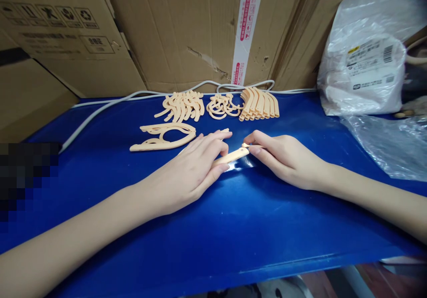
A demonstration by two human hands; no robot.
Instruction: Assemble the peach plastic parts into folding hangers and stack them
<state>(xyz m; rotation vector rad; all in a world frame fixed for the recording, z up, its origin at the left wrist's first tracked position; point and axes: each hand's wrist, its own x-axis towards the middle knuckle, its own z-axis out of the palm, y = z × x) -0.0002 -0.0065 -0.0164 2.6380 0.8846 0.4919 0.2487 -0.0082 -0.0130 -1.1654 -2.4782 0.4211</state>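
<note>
Just right of the frame's centre, a slim peach plastic strip point(231, 155) lies low over the blue table point(233, 227), held between both hands. The left hand point(190, 169) comes in from the lower left with its fingers stretched long and closed over the strip's near end. The right hand point(283, 158) reaches in from the right edge, thumb and forefinger pinched together on the strip's small tip.

Just above the left hand's fingers lie two larger curved peach pieces point(163, 138), one resting on the other. Further back, in the upper middle, three heaps sit side by side: hooked parts point(182, 106), looped parts point(222, 106) and a neat fan of curved bars point(259, 103). A white cable point(100, 111) runs behind them along the foot of the cardboard boxes point(173, 31). A white plastic bag point(363, 62) fills the upper right, with clear film point(387, 142) spilling below it close to the right forearm.
</note>
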